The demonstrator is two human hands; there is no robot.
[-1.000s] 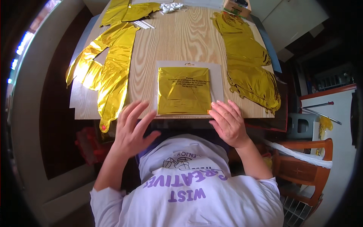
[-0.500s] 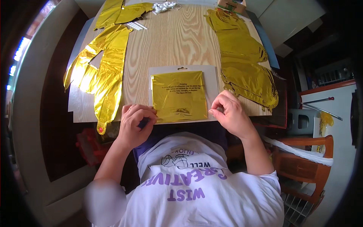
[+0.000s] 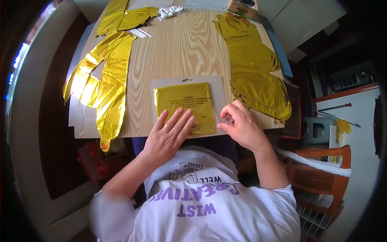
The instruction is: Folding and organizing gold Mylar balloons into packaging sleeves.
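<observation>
A flat packet (image 3: 185,94) lies on the wooden table near its front edge. Folded gold foil fills it, backed by a pale sheet with a hanging hole at the top, and it sits slightly tilted. Across the lower part of the foil my left hand (image 3: 171,131) rests flat, fingers stretched and spread, covering its lower left area. Beside the packet's lower right edge is my right hand (image 3: 240,126), its fingers curled and the thumb apart from the index finger. Nothing shows between them.
Flattened gold foil balloons (image 3: 111,86) lie along the left side, one overhanging the front edge. More gold foil (image 3: 258,76) covers the right side. White straws (image 3: 141,33), a white bundle (image 3: 169,13) and a cardboard box (image 3: 242,9) are at the back. A wooden chair (image 3: 318,171) stands right.
My left hand has moved from the packet's lower left corner onto its face, opening flat. The packet has turned slightly, and my right thumb and index finger have parted at its right edge.
</observation>
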